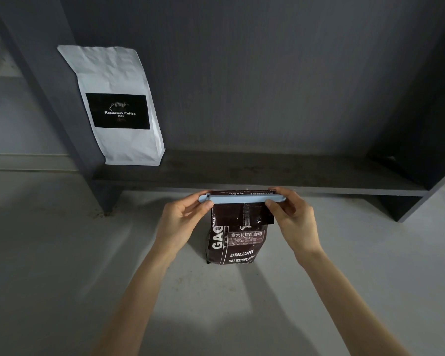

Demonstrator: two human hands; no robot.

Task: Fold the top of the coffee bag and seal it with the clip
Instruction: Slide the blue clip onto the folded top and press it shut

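Note:
A dark brown coffee bag [238, 242] with white lettering stands upright on the pale floor, its top folded over. A long light-blue clip [240, 199] lies across the folded top. My left hand [183, 218] pinches the clip's left end between thumb and fingers. My right hand [292, 214] pinches its right end the same way. A narrow strip of the bag's top edge shows above the clip.
A dark grey shelf unit [254, 176] stands just behind the bag, its low board close to my hands. A white coffee bag [118, 106] with a black label leans upright at the shelf's left end. Pale floor [62, 253] spreads to both sides.

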